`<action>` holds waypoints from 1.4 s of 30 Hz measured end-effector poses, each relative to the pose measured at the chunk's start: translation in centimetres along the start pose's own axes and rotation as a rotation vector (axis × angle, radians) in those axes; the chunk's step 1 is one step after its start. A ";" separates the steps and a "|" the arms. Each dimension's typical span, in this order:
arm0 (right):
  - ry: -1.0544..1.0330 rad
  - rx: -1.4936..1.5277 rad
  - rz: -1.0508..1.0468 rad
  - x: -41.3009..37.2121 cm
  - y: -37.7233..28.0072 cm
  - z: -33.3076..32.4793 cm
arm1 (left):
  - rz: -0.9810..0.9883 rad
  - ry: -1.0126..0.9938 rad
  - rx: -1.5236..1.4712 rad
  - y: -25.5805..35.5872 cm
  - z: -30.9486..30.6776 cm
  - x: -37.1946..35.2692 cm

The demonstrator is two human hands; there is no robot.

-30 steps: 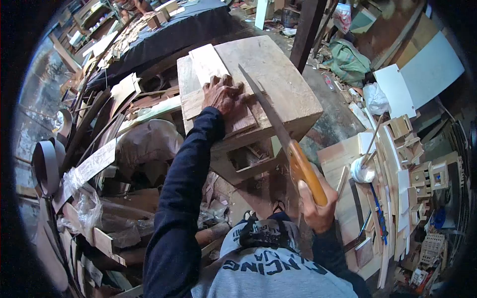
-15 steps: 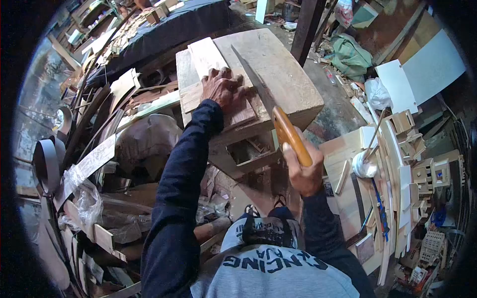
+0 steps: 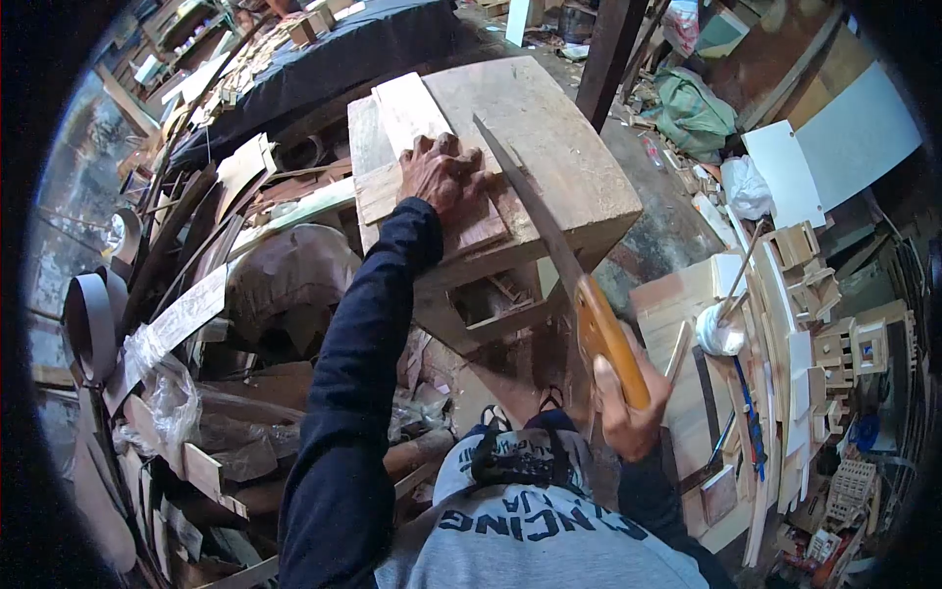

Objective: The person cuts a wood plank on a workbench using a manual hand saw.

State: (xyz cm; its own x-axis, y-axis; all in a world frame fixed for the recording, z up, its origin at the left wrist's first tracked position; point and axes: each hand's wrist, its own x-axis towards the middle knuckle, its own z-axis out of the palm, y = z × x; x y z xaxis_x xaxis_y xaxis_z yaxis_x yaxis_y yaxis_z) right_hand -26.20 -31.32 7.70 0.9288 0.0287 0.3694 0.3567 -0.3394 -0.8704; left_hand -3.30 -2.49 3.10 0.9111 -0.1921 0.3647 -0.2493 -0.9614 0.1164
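My left hand (image 3: pixel 444 177) presses down on wooden pieces on top of a wooden box (image 3: pixel 579 167), its fingers bent and pressed together. A pale board (image 3: pixel 410 106) runs away from under the fingers, and a darker wood piece (image 3: pixel 476 226) shows below the palm. My right hand (image 3: pixel 630 407) is wrapped round the orange wooden handle of a handsaw (image 3: pixel 613 339), right of the box. The saw blade slants up and left across the box top, its tip to the right of my left hand.
Wood scraps and plastic wrap (image 3: pixel 172 393) are piled at the left. A dark-covered table (image 3: pixel 343 59) stands behind the box. To the right, a wooden surface (image 3: pixel 677 304) carries strips and a white container (image 3: pixel 721 329). A dark post (image 3: pixel 610 64) rises behind the box.
My right hand has drawn the saw back, down and to the right, so its tip sits nearer to me. My left hand has stayed in place on the wood.
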 end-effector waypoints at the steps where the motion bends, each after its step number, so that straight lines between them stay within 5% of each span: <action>1: -0.022 -0.004 0.049 1.0 -0.8 0.6 | 0.016 0.002 -0.017 0.3 -0.2 -0.5; 12: -0.083 -0.025 0.139 3.8 -1.4 1.4 | 0.008 0.026 -0.026 0.6 0.3 -0.4; 20: -0.053 -0.025 -0.101 2.3 -0.6 0.4 | -0.028 -0.012 -0.056 0.3 -0.4 -0.2; 23: -0.153 -0.072 0.096 6.9 -0.6 2.6 | -0.011 0.002 -0.023 0.8 -1.0 -0.3; 28: -0.086 0.027 0.016 1.7 -2.1 -0.9 | -0.013 -0.009 -0.045 -0.4 -0.3 0.5; 30: -0.135 -0.007 0.196 2.6 -3.1 -0.7 | 0.034 0.021 -0.050 -0.2 0.1 0.1; 33: -0.173 -0.034 0.108 7.0 -0.9 2.4 | -0.010 -0.032 -0.050 1.1 -1.3 -0.4; 37: -0.059 0.006 -0.051 2.5 -2.7 -0.4 | -0.026 0.003 -0.014 0.4 -0.5 0.4; 42: -0.093 -0.012 0.025 7.3 -0.6 3.4 | -0.004 0.054 -0.062 0.8 -0.7 -0.5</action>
State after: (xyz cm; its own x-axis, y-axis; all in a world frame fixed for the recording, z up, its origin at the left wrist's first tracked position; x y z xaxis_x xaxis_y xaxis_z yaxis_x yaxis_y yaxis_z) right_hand -19.27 -27.68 9.85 0.9429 0.1075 0.3152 0.3326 -0.3526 -0.8747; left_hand -4.14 -3.03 3.63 0.8936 -0.1754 0.4133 -0.2668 -0.9478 0.1746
